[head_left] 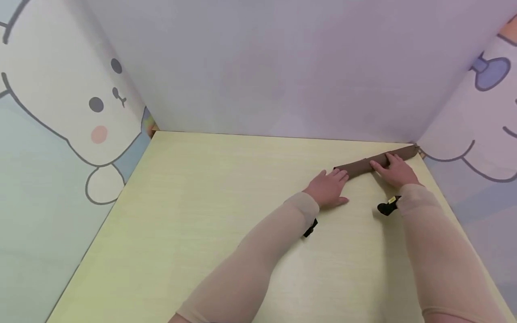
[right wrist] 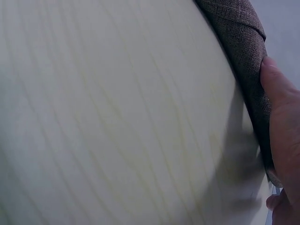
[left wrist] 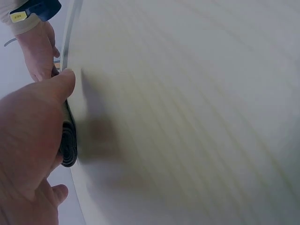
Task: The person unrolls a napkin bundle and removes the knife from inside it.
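A dark brown rolled-up cloth point(head_left: 359, 168) lies slantwise at the table's far right corner. Its spiral layers show at the end in the left wrist view point(left wrist: 69, 145), and its woven weave shows in the right wrist view point(right wrist: 241, 51). My left hand point(head_left: 327, 189) rests its extended fingers on the left end of the roll, thumb spread away from it. Farther right along the roll, my right hand point(head_left: 397, 172) lies with thumb and fingers spread on top. In the right wrist view, the right thumb point(right wrist: 276, 82) touches the cloth; most of that hand's fingers are hidden there.
The pale wood-grain table point(head_left: 210, 193) meets a plain lilac wall panel point(head_left: 258, 80) at its far edge. Panels with cartoon figures stand on the left point(head_left: 101, 179) and right point(head_left: 456, 125), the right one close to the roll's end. A black camera point(head_left: 387, 206) sits at my right wrist.
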### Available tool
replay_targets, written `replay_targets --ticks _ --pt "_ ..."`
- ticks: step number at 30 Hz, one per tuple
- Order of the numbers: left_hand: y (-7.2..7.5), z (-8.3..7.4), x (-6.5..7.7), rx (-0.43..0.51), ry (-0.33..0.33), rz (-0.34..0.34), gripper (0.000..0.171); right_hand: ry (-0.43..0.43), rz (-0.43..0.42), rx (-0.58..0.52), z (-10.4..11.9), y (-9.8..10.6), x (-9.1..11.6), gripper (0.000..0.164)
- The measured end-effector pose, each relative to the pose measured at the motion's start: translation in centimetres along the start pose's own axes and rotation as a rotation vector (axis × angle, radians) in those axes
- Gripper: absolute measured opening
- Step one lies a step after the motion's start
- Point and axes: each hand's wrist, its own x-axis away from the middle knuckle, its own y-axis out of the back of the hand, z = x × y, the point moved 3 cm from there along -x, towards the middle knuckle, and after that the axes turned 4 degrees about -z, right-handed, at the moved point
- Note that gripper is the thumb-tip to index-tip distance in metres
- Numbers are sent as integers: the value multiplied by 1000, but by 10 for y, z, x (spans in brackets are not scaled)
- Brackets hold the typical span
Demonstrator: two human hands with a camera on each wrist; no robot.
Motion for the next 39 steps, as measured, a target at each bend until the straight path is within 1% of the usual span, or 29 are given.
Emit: replay_targets --ticks 9,18,30,34,39 --pt "-5 4 1 27 1 -10 81 -8 -1 1 5 -3 2 102" --pt "-1 9 11 46 -4 -10 79 -3 -10 7 16 -5 7 103" --pt "-3 12 18 33 0 -22 80 -19 -31 13 26 -6 12 106" --pt "-1 11 23 49 7 -25 80 -11 -36 11 29 -6 14 105" --pt "0 11 28 75 10 -10 79 -11 -29 11 30 -8 18 105"
